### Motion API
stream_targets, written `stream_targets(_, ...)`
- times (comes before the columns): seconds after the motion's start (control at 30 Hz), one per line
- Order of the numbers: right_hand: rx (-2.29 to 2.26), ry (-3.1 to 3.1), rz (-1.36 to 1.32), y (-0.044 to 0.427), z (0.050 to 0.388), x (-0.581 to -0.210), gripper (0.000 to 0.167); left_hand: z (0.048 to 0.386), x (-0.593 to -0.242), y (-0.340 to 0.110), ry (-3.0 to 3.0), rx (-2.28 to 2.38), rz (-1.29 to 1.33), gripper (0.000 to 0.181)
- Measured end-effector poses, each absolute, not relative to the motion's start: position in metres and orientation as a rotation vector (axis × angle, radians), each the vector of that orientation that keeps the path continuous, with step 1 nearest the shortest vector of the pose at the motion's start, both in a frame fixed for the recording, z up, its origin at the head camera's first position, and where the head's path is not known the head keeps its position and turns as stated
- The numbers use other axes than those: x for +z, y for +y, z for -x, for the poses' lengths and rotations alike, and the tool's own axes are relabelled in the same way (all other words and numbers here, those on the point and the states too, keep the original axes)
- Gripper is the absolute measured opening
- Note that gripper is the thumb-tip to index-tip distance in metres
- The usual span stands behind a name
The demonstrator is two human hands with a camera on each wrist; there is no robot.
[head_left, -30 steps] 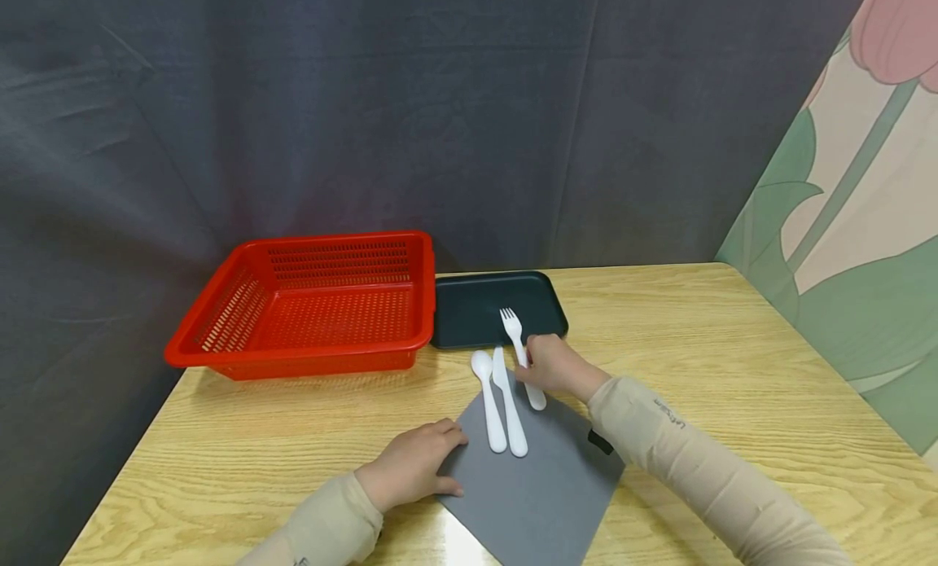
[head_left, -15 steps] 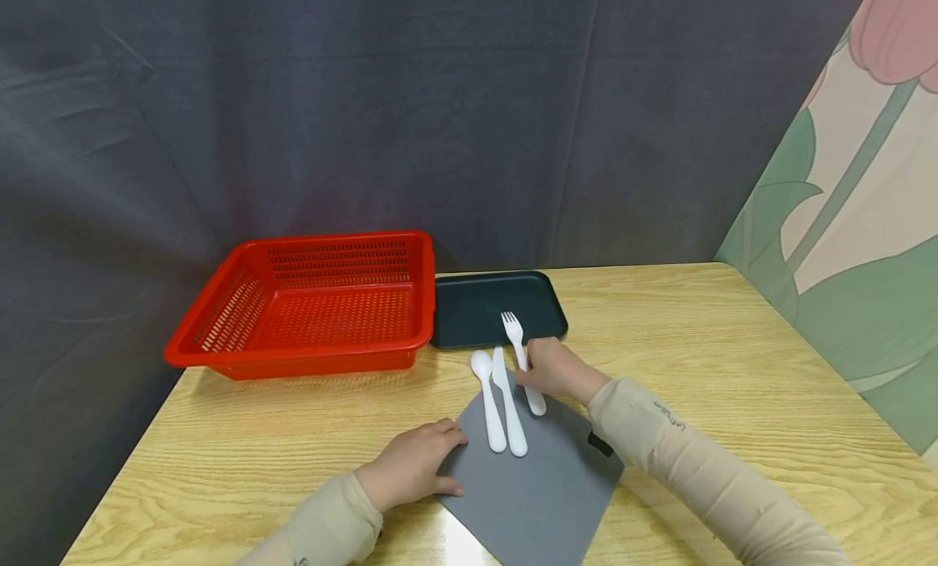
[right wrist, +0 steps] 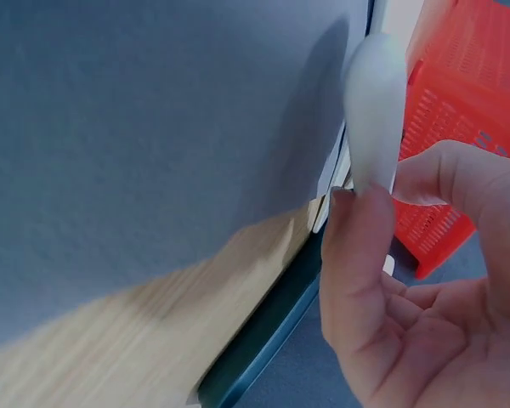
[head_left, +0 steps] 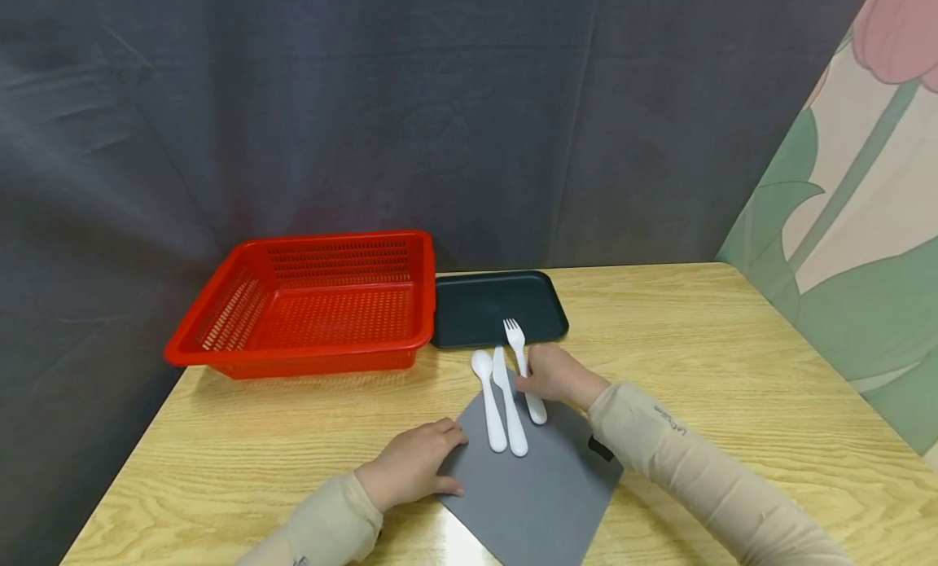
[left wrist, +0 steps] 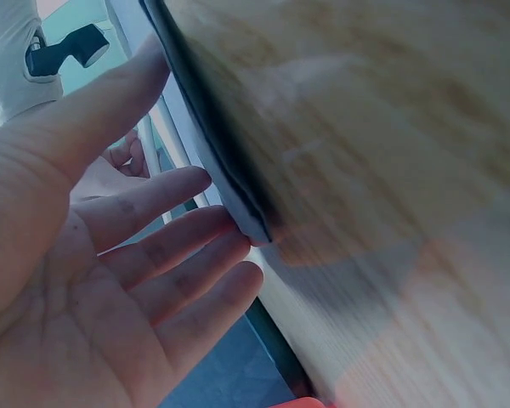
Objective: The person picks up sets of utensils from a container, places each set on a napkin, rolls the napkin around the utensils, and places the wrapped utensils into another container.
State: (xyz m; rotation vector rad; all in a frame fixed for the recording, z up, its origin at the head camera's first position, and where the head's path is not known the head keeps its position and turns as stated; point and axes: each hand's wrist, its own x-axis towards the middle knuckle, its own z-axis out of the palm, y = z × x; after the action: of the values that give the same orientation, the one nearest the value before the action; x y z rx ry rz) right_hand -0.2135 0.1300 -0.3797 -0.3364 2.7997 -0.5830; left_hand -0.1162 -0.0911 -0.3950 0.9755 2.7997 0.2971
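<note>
Drawn nearer since the earlier frame: white fork [head_left: 515, 335], pinched in right hand [head_left: 558, 375]; left hand [head_left: 413, 462], I note, spread, touching the edge of the grey mat [head_left: 538, 501].

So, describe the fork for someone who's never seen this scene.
On the wooden table, find the red basket, then the dark tray to its right. Nearer the viewer, a white spoon and knife lie partly on a grey sheet. The fork is the rightmost white piece: the only one with prongs, and the only one held.
</note>
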Motion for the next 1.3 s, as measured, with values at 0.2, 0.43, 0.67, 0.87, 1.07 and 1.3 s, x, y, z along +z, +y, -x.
stream_targets(0.2,-0.555,2.811,0.335,0.129,0.212,-0.382,0.023,0.116,-0.395,-0.091,2.796,0.286,-0.964,0.056)
stream_targets(0.43,-0.566,2.752,0.273,0.128,0.209,-0.384,0.025,0.117,-0.397,-0.092,2.796,0.288,-0.967,0.056)
stream_targets(0.67,-0.553,2.731,0.263,0.127,0.205,-0.384,0.026,0.116,-0.396,-0.092,2.796,0.290,-0.976,0.055)
stream_targets(0.87,-0.525,2.744,0.291,0.126,0.204,-0.384,0.028,0.115,-0.395,-0.092,2.807,0.290,-0.988,0.054)
stream_targets(1.07,-0.526,2.735,0.288,0.126,0.203,-0.385,0.028,0.115,-0.394,-0.091,2.813,0.286,-0.992,0.053)
stream_targets(1.3,-0.522,2.724,0.276,0.125,0.204,-0.388,0.027,0.115,-0.395,-0.092,2.817,0.288,-0.996,0.054)
